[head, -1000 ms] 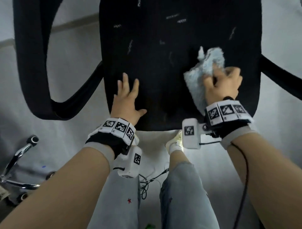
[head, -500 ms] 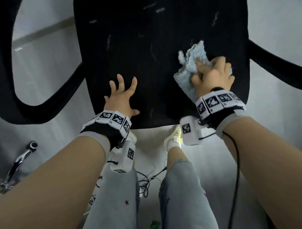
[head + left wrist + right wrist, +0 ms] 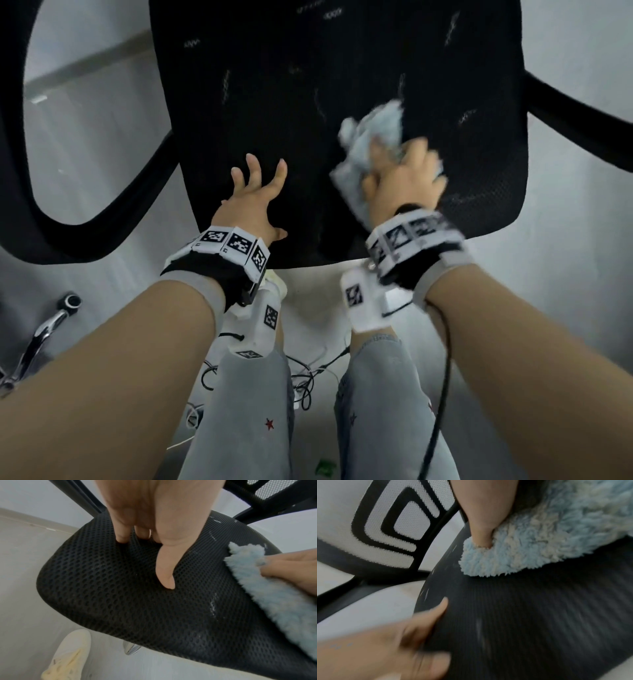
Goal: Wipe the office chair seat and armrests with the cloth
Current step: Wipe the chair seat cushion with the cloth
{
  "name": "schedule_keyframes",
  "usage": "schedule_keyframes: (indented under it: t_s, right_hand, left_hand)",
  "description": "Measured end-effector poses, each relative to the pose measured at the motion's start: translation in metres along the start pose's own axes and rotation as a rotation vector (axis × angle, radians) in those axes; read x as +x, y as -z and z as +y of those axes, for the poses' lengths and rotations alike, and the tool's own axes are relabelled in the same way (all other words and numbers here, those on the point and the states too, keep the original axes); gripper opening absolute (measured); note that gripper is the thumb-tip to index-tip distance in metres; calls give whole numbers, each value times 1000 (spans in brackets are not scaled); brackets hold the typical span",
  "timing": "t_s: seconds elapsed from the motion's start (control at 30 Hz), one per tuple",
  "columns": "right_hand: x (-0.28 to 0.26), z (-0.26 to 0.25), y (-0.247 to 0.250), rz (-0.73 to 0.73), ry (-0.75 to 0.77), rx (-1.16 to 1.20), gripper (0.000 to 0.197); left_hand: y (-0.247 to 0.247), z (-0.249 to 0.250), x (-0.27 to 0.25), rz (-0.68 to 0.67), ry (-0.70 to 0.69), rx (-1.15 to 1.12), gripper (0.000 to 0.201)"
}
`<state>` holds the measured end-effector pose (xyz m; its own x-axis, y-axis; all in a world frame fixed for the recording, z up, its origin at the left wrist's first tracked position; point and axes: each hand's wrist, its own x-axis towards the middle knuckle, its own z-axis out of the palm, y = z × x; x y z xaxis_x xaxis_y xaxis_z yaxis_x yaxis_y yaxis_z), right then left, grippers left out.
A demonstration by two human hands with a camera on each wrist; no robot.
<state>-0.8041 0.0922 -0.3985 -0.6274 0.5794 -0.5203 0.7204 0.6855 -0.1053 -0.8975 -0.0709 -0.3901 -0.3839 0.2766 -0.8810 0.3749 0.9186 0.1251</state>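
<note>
The right hand (image 3: 404,181) grips a bunched, fluffy light-blue cloth (image 3: 373,137), pressing it onto the black mesh chair seat (image 3: 274,102). Just left of it, the left hand (image 3: 253,205) rests on the seat with fingers spread wide and straight, holding nothing. A black armrest (image 3: 41,222) loops beyond the left hand.
</note>
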Motion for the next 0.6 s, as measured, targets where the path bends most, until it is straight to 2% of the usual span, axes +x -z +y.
schedule_keyframes:
  t_s: [0.1,0.13,0.17,0.2,0.23,0.3,0.33,0.4,0.47,0.53,0.6]
  right_hand:
    - [-41,-13,-20,-154,356,-68,51]
    - [-43,-9,-21,-132,464,-87,50]
    - [-34,-2,-19,-93,502,-106,49]
    - [-21,7,-14,-65,451,-131,48]
    - [-6,17,-7,-38,328,-131,49]
    - [19,34,8,49,41,3,50]
    - [25,36,12,105,-52,78,49]
    - [17,23,3,154,-128,62,50]
    - [-12,-3,-24,84,-19,1,52]
    - [-51,-24,-48,-9,252,-70,60]
    - [-75,-25,-60,-29,506,-108,64]
  left_hand:
    - [0,0,-4,17,-4,38,98]
    - [0,-1,-6,20,-6,48,97]
    - [-1,-2,-7,23,-6,55,97]
    - [-1,-3,-7,30,-5,59,97]
    - [-2,-3,-7,39,-6,60,97]
    - [-3,-3,-5,51,-15,60,97]
    - [-4,-2,-5,52,-18,61,97]
    - [-3,-1,-4,43,-19,59,97]
    - [-2,-2,-3,36,-13,59,98]
    - [-4,-3,-3,44,-13,56,99]
    - [-7,-5,-4,64,-11,71,103]
